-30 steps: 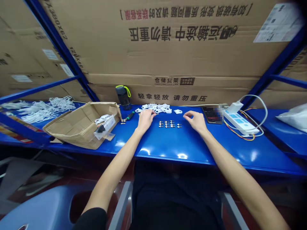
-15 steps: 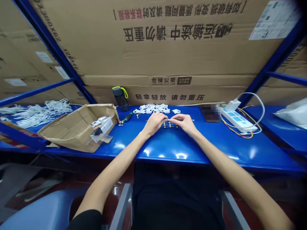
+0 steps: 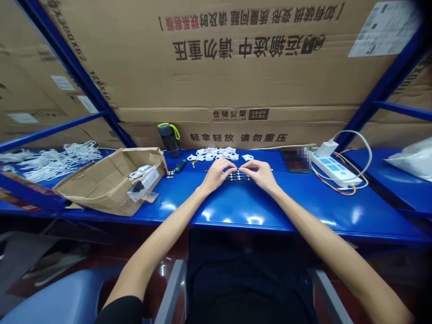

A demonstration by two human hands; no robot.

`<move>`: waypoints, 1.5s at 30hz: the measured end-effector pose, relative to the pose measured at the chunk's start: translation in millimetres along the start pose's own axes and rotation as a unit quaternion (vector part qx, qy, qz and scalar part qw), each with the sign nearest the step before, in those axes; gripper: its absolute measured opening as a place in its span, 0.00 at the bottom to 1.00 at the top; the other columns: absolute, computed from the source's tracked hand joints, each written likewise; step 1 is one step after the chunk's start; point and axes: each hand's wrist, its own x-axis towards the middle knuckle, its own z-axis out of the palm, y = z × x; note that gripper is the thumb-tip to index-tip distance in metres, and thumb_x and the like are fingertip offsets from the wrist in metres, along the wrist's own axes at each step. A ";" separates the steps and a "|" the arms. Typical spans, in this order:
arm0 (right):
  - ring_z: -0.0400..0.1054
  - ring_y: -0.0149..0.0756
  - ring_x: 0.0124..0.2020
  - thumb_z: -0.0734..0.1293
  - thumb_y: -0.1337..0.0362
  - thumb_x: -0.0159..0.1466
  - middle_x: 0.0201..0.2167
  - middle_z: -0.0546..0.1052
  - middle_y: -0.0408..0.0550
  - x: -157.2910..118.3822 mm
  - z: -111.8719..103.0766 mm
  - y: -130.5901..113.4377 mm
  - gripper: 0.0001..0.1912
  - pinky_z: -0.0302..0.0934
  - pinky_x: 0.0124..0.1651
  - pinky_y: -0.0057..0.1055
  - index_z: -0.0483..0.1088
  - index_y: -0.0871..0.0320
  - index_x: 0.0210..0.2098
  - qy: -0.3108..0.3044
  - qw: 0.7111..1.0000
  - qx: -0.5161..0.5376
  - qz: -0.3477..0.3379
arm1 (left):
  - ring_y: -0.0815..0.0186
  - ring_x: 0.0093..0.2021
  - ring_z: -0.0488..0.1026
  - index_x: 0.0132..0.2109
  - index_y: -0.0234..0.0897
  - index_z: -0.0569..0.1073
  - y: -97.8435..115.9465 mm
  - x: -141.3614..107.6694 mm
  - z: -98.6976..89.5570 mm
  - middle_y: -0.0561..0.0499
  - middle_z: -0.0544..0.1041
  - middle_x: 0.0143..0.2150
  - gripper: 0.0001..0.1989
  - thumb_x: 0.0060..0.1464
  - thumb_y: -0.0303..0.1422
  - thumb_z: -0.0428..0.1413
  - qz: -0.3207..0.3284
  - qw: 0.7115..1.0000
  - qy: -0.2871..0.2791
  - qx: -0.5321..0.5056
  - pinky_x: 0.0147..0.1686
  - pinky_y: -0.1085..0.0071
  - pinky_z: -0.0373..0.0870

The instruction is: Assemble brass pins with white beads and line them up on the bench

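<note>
My left hand (image 3: 218,174) and my right hand (image 3: 259,173) face each other over the blue tabletop, fingertips almost meeting. Both are closed in a pinch on something tiny between them, too small to name. Just below the fingertips lie several small brass-coloured metal pieces (image 3: 237,177) in short rows, partly covered by the fingers. Behind the hands spreads a pile of white plastic parts (image 3: 212,154), with one white part (image 3: 247,157) apart to the right.
An open cardboard box (image 3: 97,182) stands left, beside a green-handled screwdriver (image 3: 181,165) and a dark bottle (image 3: 169,140). White cords (image 3: 64,158) lie far left. A power strip (image 3: 335,168) with cables and a dark flat object (image 3: 295,160) are at right. Blue posts flank the bench.
The fingertips have shifted very slightly, and both hands stay pinched at the same place. The view has moved a little; the things on the bench lie as before.
</note>
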 end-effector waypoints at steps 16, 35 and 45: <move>0.79 0.45 0.40 0.75 0.52 0.59 0.37 0.84 0.48 2.1 -6.7 2.3 0.14 0.71 0.48 0.40 0.82 0.56 0.37 0.024 0.999 -0.007 0.020 | 0.60 0.48 0.76 0.46 0.40 0.78 2.6 -2.1 -5.2 0.48 0.82 0.46 0.12 0.70 0.41 0.54 -0.027 0.999 0.011 0.042 0.54 0.62 0.69; 0.75 0.43 0.33 0.81 0.46 0.51 0.31 0.81 0.48 2.0 -4.8 3.8 0.21 0.70 0.38 0.38 0.79 0.56 0.32 -0.006 0.997 0.071 0.029 | 0.61 0.43 0.76 0.44 0.39 0.78 -1.2 -0.6 -1.4 0.48 0.81 0.41 0.11 0.70 0.40 0.56 0.036 0.998 0.050 0.010 0.49 0.62 0.69; 0.76 0.42 0.33 0.81 0.48 0.52 0.31 0.82 0.48 2.1 -3.6 5.2 0.20 0.70 0.38 0.38 0.80 0.56 0.33 -0.013 0.996 0.080 0.037 | 0.62 0.44 0.76 0.44 0.38 0.78 -0.3 -1.1 -0.4 0.48 0.81 0.41 0.11 0.70 0.40 0.56 0.051 0.998 0.043 0.005 0.48 0.63 0.69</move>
